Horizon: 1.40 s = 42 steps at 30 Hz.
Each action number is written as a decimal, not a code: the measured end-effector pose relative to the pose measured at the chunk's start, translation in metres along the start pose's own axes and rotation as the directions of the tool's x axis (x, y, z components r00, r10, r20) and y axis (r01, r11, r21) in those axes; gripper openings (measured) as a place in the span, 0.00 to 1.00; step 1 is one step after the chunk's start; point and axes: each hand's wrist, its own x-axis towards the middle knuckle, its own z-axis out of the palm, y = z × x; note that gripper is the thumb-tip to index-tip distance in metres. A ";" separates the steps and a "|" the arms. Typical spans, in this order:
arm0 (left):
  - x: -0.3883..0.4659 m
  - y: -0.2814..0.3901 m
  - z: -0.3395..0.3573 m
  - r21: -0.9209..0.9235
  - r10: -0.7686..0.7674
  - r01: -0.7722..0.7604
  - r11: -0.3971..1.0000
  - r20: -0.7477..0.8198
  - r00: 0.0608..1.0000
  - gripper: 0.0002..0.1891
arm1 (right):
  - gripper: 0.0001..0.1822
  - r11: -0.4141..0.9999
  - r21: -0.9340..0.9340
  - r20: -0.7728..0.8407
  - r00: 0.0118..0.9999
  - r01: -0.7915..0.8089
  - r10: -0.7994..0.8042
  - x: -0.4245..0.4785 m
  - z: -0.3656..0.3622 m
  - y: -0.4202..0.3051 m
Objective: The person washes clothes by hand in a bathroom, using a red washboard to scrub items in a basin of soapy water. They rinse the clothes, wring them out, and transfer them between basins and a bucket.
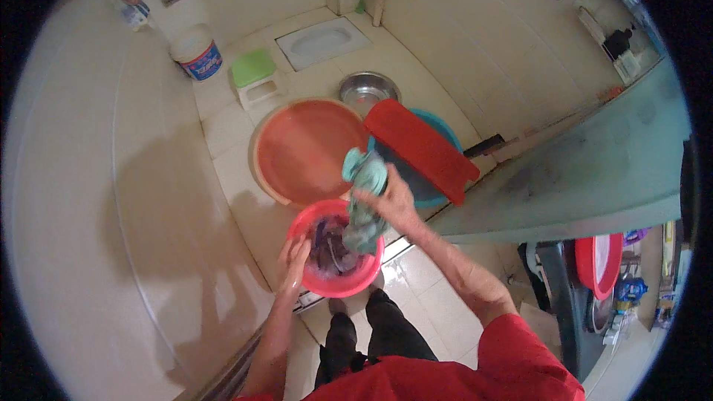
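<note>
My right hand [392, 203] grips a bunched, wet-looking green cloth [366, 178], whose lower end hangs over the right side of a pink plastic basin [334, 289]. My left hand [295, 256] lies at the left rim of this basin; whether its fingers grip the rim or the cloth inside is unclear. Dark, purplish laundry [328, 248] fills the basin, with some suds. Just beyond it stands a wide orange basin [309, 150] that appears to hold water. To its right, a red plastic washboard [420, 150] rests slanted across a blue basin [437, 200].
A steel bowl [369, 89], a green-topped stool [254, 69] and a bucket [201, 58] stand on the tiled floor near a squat toilet [323, 42]. A glass door [557, 189] is at the right. Behind it, a red basin [593, 273] rests on a dark counter.
</note>
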 end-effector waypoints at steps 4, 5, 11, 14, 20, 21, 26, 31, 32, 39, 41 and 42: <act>-0.024 -0.027 -0.048 0.145 -0.025 0.038 0.989 -0.088 0.996 0.21 | 0.37 0.965 0.084 -0.255 0.942 0.247 -0.219 0.111 -0.030 0.011; -0.023 -0.044 -0.057 0.186 -0.070 0.093 0.978 -0.125 0.990 0.20 | 0.36 0.970 -0.064 -0.346 0.907 0.233 -0.240 0.144 -0.045 0.010; -0.040 -0.112 -0.086 0.041 -0.119 0.131 0.991 -0.212 0.970 0.17 | 0.30 0.861 -0.087 -0.634 0.639 0.501 -0.436 0.300 -0.100 0.020; -0.052 -0.116 -0.091 0.053 -0.249 0.282 0.958 -0.335 0.909 0.16 | 0.28 0.931 -0.288 -0.411 0.849 0.225 -0.332 0.267 -0.058 0.030; -0.057 -0.128 -0.076 0.068 -0.171 0.193 0.979 -0.247 0.954 0.15 | 0.23 0.959 -0.259 0.013 0.992 -0.115 0.122 0.155 0.031 0.214; -0.056 -0.129 -0.077 0.118 -0.164 0.192 0.974 -0.209 0.964 0.15 | 0.22 0.955 -0.237 0.093 0.974 -0.178 0.204 0.126 0.041 0.235; -0.029 -0.155 -0.074 0.219 -0.233 0.275 0.936 -0.197 0.952 0.16 | 0.16 0.938 -0.346 0.333 0.933 -0.014 0.137 0.032 0.121 0.315; -0.002 -0.199 -0.067 0.298 -0.226 0.285 0.911 -0.217 0.950 0.15 | 0.37 0.894 -0.447 0.424 0.870 -0.040 0.251 -0.006 0.206 0.364; 0.000 -0.208 -0.067 0.278 -0.215 0.265 0.923 -0.197 0.957 0.14 | 0.42 0.890 -0.453 0.393 0.883 -0.058 0.257 -0.019 0.225 0.369; 0.022 -0.258 -0.074 0.286 -0.109 0.132 0.949 -0.096 0.989 0.11 | 0.46 0.935 -0.345 0.340 0.939 0.075 0.050 -0.056 0.311 0.432; 0.024 -0.251 -0.081 0.307 -0.121 0.142 0.941 -0.084 0.989 0.12 | 0.37 0.843 -0.474 0.326 0.839 -0.253 0.435 -0.031 0.294 0.376; 0.024 -0.248 -0.080 0.253 -0.142 0.158 0.955 -0.079 0.987 0.13 | 0.33 0.824 -0.473 0.300 0.822 -0.312 0.483 -0.029 0.285 0.363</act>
